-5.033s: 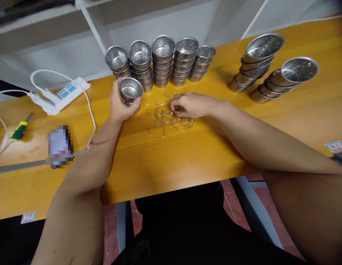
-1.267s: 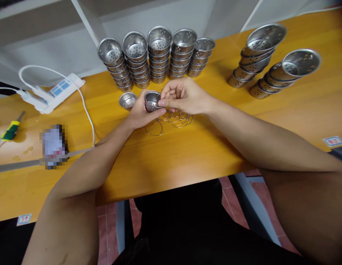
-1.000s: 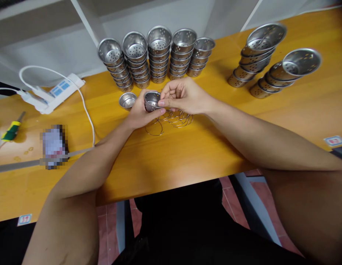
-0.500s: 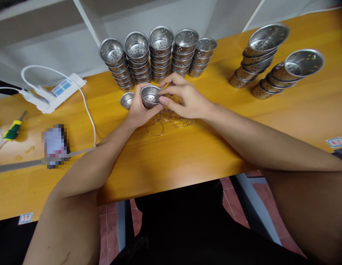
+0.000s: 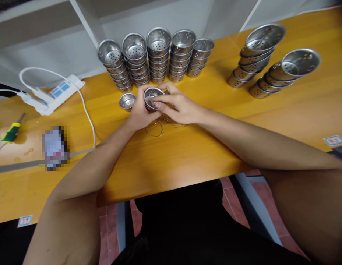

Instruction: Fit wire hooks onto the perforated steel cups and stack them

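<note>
My left hand is wrapped round a perforated stainless steel cup, tilted so that its mouth faces up towards me. At the cup's mouth is my right hand, thumb and forefinger bent over the inside. A thin wire shows in the cup by those fingertips; how it sits there is too fine to make out. Bent wire rings lie on the table below my hands, partly covered by them. Just left of my left hand stands another small perforated cup.
Several stacks of perforated cups line the back of the table. Two leaning stacks stand at the right. Leftward are a white power strip with cables, a yellow-green screwdriver and a blurred-out object.
The held cup has shifted slightly right and tipped more. My right fingers have moved left and further over its mouth. A wire now shows inside it.
</note>
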`<act>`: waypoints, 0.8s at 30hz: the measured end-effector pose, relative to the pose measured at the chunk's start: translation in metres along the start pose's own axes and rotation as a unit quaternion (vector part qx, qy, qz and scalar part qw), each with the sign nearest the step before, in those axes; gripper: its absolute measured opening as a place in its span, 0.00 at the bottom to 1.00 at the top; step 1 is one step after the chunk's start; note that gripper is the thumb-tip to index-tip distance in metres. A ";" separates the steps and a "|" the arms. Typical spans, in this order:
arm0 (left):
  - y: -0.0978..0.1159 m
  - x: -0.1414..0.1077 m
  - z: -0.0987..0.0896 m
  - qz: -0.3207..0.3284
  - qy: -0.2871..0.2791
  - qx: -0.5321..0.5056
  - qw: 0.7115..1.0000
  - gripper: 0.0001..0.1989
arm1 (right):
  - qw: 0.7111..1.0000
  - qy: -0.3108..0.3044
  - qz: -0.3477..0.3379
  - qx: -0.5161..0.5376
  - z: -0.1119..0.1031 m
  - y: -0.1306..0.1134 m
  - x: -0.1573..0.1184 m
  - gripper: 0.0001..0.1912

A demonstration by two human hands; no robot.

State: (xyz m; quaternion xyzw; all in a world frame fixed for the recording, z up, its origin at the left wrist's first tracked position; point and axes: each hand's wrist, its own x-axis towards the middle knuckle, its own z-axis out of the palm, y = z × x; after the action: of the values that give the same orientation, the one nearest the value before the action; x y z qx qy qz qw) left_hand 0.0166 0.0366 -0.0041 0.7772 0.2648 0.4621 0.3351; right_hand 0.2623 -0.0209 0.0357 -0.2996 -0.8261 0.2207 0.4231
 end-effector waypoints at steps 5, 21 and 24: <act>-0.005 0.002 0.001 -0.023 -0.026 -0.017 0.999 0.64 | 1.000 0.012 0.025 -0.009 -0.002 -0.008 0.000 0.38; 0.024 0.002 0.003 -0.066 -0.044 -0.012 0.997 0.56 | 0.999 -0.028 -0.001 -0.041 -0.010 -0.005 0.001 0.36; 0.019 0.000 0.001 -0.071 -0.051 -0.005 0.996 0.59 | 0.999 -0.033 -0.005 -0.043 -0.011 -0.003 0.001 0.36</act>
State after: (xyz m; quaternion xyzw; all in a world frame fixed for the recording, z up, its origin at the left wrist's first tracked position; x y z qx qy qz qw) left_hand 0.0193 0.0244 0.0102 0.7773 0.2995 0.3982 0.3841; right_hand 0.2702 -0.0216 0.0442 -0.3061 -0.8499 0.1928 0.3831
